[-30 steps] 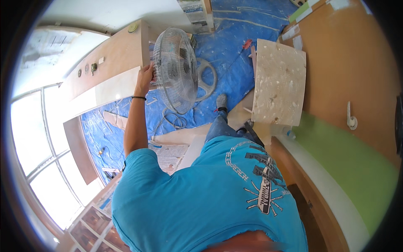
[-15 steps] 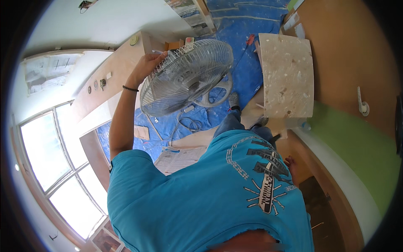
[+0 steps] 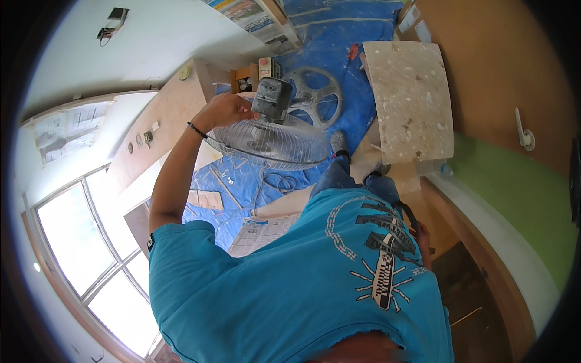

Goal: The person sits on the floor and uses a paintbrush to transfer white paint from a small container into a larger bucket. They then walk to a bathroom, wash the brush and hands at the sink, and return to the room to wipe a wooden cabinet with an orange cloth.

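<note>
A large grey fan has a wire grille [image 3: 284,151] that faces toward me and a dark motor housing [image 3: 272,98] on its back. Its round spoked base [image 3: 331,91] stands on the blue sheet beyond. My left hand [image 3: 225,111] is closed on the fan, its fingertips against the side of the motor housing above the grille's rim. Down at my right side, my right hand [image 3: 422,237] has its fingers curled beside a narrow dark object [image 3: 408,213]; what kind it is I cannot make out, and my shirt partly covers the hand.
Blue sheeting [image 3: 357,103] covers much of the floor, with a cable [image 3: 279,181] and newspaper [image 3: 260,235] on it. A paint-spattered board [image 3: 410,100] stands right of my feet. A control box with a red button [image 3: 266,66] sits behind the fan. A brown door [image 3: 496,78] is at right.
The fan's head has tipped and turned, so its motor housing now shows on top. My left hand has moved from the grille's outer rim to the housing. The right hand stays low.
</note>
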Action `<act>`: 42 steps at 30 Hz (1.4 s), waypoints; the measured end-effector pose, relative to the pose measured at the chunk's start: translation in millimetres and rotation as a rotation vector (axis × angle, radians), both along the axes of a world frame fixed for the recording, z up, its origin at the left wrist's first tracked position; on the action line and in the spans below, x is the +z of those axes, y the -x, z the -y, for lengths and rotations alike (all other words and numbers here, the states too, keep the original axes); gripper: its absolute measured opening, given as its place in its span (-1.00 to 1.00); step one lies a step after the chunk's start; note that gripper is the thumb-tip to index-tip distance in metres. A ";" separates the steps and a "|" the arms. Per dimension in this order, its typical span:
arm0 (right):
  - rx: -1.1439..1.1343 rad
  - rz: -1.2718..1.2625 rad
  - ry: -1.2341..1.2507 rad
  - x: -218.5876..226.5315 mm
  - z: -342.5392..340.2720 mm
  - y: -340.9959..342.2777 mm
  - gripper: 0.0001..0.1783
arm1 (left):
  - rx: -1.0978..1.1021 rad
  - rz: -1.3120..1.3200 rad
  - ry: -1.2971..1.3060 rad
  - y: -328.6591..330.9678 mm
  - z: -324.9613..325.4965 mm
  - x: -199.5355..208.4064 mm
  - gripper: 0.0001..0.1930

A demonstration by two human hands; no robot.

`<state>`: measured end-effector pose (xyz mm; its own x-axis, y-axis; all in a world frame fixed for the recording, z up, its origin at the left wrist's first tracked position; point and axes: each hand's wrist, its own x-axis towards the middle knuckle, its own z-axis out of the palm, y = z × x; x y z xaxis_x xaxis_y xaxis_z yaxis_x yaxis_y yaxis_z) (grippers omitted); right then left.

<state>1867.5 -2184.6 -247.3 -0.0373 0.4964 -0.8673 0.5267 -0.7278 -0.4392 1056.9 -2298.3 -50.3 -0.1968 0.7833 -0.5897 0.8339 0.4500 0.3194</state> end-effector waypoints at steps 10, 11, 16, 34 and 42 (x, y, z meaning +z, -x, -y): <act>-0.078 0.028 0.024 12.2 -4.7 15.7 -0.43 | -0.275 -0.149 0.028 2.6 -10.4 3.7 -0.52; -0.092 0.013 0.024 12.3 -5.4 17.3 -0.43 | -0.275 -0.130 -0.004 1.5 -8.5 3.4 -0.54; -0.040 0.053 0.024 14.6 -10.5 33.7 -0.45 | -0.304 -0.112 0.038 -4.1 4.6 1.1 -0.58; 0.112 -0.019 -0.012 -18.0 -53.8 90.5 -0.46 | -0.316 -0.157 0.082 16.8 42.5 -7.9 -0.58; 0.024 -0.011 -0.006 -19.8 -48.7 80.1 -0.53 | -0.425 -0.173 0.025 16.3 44.7 -49.0 -0.65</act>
